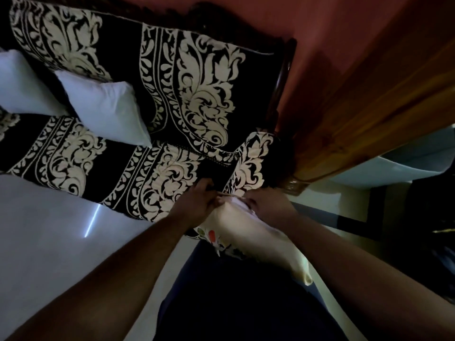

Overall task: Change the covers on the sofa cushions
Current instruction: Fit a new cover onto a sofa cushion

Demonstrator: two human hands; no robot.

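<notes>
Two bare cushions (105, 107) are being left on the sofa (197, 94) while a cushion (248, 232) at the sofa's edge is being pinched by both hands, left hand (197, 205), right hand (268, 205); looks like the cover's opening is being worked, closing it probably comes next.

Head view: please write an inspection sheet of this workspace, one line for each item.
Surface: sofa with a black and cream floral cover; pale floor in front of it.
Job's things: cushion in a cream cover with a coloured print, held at the sofa's front edge; two bare white cushions lean on the sofa back.
Clutter: nothing seen.
Hands: left hand and right hand both grip the top edge of the held cushion.
Cables: nothing seen.
Surroundings: reddish wall, wooden panel; dim light, right side too dark to tell.
</notes>
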